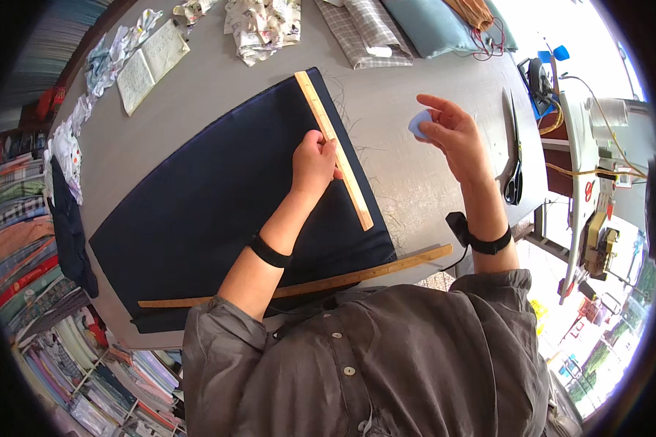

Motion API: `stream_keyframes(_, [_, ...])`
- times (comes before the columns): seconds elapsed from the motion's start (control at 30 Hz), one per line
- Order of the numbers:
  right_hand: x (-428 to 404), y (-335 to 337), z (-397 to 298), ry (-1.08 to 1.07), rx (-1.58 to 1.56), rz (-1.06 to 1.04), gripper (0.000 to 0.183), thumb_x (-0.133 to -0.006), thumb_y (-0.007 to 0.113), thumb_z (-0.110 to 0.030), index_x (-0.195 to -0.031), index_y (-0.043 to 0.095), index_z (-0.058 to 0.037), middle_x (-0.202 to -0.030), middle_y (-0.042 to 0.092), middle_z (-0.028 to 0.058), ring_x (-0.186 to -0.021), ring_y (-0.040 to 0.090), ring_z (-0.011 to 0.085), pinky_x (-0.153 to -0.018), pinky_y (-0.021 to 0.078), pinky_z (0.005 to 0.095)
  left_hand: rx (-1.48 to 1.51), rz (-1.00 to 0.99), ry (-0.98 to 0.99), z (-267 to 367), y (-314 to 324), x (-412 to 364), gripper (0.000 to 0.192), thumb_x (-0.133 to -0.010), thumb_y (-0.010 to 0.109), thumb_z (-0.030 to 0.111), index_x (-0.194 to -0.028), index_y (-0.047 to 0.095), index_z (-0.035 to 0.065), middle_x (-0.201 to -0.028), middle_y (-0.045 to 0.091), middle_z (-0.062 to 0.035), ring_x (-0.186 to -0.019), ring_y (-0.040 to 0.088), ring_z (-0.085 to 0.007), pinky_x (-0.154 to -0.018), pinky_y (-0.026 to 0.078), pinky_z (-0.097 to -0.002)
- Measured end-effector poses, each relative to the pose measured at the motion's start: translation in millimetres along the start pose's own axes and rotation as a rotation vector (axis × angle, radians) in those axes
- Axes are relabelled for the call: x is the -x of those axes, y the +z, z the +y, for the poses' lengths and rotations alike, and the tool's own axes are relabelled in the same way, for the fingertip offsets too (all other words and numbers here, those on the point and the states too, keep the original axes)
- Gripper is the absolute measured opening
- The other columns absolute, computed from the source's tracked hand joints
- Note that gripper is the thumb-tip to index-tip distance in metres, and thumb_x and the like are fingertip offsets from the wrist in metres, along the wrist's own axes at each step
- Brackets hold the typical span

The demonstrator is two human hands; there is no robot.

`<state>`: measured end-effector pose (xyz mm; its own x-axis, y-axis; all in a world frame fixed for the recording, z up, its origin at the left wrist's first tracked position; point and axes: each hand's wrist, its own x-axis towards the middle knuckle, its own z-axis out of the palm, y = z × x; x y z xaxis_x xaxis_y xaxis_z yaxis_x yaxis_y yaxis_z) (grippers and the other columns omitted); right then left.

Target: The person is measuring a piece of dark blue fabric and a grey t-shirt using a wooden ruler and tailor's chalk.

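Observation:
Dark navy fabric (213, 191) lies spread on the grey table (415, 191), its right edge frayed with loose threads. A short wooden ruler (352, 191) rests near that edge. My left hand (316, 161) is on the ruler's middle, fingers curled at its left side; whether they grip it is hard to tell. Raised over the table to the right, my right hand (451, 134) holds a light blue piece, perhaps tailor's chalk (420, 124), between thumb and fingers. A longer wooden ruler (415, 263) lies across the fabric's near edge, close to my body and partly hidden by my left arm.
Black-handled scissors (514, 180) lie at the table's right edge. An open notebook (152, 68), patterned cloth scraps (262, 27), folded checked fabric (361, 33) and a blue cushion-like bundle (432, 27) are along the far side. Shelves of folded fabric (27, 246) stand left; a sewing machine (601, 246) is at right.

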<state>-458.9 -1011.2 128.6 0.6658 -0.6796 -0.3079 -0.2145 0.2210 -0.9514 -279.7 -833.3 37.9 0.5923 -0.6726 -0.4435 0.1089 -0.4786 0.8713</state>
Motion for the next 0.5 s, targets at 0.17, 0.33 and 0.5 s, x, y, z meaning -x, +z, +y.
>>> stream_keyframes(0.17, [13, -2, 19, -0.049, -0.104, -0.006, 0.019, -0.089, 0.071, -0.004, -0.107, 0.067, 0.0018, -0.088, 0.070, 0.0047, -0.081, 0.067, 0.0118, -0.076, 0.0543, 0.0250, -0.059, -0.042, 0.007, -2, 5, 0, 0.016, -0.099, 0.058, 0.016, -0.093, 0.055, 0.0014, -0.069, 0.066, -0.0072, -0.048, 0.064, -0.0134, -0.040, 0.045, -0.0251])
stream_keyframes(0.33, [11, 20, 9, 0.023, -0.094, -0.031, 0.012, -0.087, 0.074, -0.003, -0.096, 0.069, 0.0020, -0.085, 0.071, 0.0059, -0.077, 0.067, 0.0109, -0.073, 0.0536, 0.0243, -0.047, -0.047, 0.007, 5, 6, 2, 0.016, -0.097, 0.057, 0.013, -0.089, 0.053, 0.0003, -0.065, 0.062, -0.0078, -0.046, 0.063, -0.0163, -0.045, 0.048, -0.0302])
stream_keyframes(0.5, [2, 40, 4, 0.031, 0.052, -0.058, 0.011, -0.086, 0.075, -0.005, -0.091, 0.070, 0.0030, -0.081, 0.070, 0.0058, -0.072, 0.065, 0.0102, -0.067, 0.0528, 0.0239, -0.012, -0.043, 0.009, 3, 6, -3, 0.016, -0.097, 0.056, 0.013, -0.088, 0.053, 0.0001, -0.064, 0.060, -0.0083, -0.045, 0.062, -0.0172, -0.046, 0.048, -0.0315])
